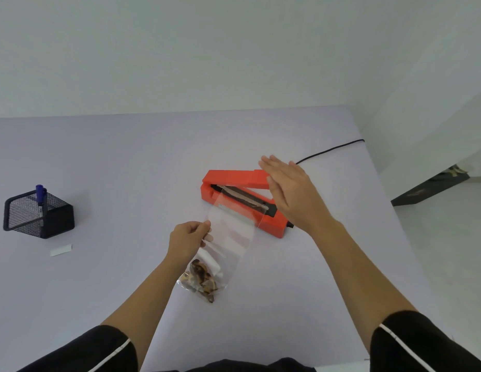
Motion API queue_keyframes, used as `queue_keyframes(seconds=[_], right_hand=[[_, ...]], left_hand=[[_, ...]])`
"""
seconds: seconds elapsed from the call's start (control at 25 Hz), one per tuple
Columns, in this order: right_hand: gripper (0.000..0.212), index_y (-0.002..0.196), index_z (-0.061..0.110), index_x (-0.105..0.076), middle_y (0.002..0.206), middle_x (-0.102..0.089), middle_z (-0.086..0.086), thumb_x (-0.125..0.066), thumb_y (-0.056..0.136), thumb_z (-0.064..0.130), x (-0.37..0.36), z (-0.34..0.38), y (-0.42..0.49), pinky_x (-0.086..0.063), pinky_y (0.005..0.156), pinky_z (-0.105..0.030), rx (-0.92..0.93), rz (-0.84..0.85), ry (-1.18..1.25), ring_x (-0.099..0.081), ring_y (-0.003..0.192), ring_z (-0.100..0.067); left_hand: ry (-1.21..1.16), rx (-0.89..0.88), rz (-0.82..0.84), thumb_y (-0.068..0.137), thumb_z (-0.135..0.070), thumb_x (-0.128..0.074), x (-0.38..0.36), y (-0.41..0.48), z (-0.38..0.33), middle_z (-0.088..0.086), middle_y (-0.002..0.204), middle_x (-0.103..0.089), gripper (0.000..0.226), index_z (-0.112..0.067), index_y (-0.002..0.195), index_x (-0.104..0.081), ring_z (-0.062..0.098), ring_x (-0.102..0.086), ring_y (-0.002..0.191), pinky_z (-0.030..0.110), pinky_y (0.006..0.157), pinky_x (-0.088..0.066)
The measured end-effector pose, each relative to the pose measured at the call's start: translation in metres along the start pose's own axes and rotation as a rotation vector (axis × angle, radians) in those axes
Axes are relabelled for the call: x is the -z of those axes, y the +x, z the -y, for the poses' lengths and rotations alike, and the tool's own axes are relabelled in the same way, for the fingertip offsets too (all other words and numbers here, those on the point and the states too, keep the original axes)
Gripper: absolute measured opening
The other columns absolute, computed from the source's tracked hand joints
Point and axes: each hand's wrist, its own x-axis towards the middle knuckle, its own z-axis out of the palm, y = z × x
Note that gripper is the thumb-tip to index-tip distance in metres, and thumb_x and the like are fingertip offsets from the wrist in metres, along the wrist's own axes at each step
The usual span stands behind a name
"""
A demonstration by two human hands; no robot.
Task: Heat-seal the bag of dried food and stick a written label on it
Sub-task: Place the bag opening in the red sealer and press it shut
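The bag (228,237) of clear plastic was laid on the table (126,157), its dried food (201,280) gathered at the near end and its open mouth spread across the sealing strip of the red heat sealer (234,178), whose lid was raised. The bag's left edge was pinched between the thumb and curled fingers of the left hand (187,241). The right hand (290,191) was held flat at the lid's right end, fingers straight and close together, nothing gripped; whether the lid was touched could not be told. The seal was judged not yet made, the mouth only placed for it. The pressing of the lid was left to do, then the writing and sticking of the label: a white slip (61,250) was seen well apart on the left, unmarked as far as could be told, near a mesh holder (54,224) in which a blue pen (40,196) was stood
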Motion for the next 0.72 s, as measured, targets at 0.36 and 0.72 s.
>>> queue_keyframes(seconds=[0.36, 0.72], right_hand=[[0.049, 0.131, 0.009, -0.05, 0.134, -0.054, -0.008, -0.027, 0.088, 0.012, -0.027, -0.011, -0.024, -0.027, 0.109, -0.031, -0.193, 0.084, 0.107, -0.044, 0.128, -0.021], [0.052, 0.141, 0.008, -0.034, 0.147, -0.039, -0.008, -0.02, 0.097, 0.032, -0.05, -0.019, -0.03, -0.023, 0.113, -0.033, -0.305, 0.125, -0.011, -0.032, 0.138, -0.021]], left_hand=[[0.011, -0.006, -0.013, 0.092, -0.028, -0.056, -0.001, 0.0, 0.0, 0.004, 0.071, -0.07, 0.027, -0.008, 0.08, -0.07, 0.017, -0.057, 0.059, 0.023, 0.06, -0.046], [0.014, -0.006, -0.014, 0.092, -0.028, -0.055, -0.002, 0.0, 0.0, 0.003, 0.072, -0.07, 0.026, -0.01, 0.079, -0.069, 0.015, -0.056, 0.057, 0.02, 0.059, -0.044]])
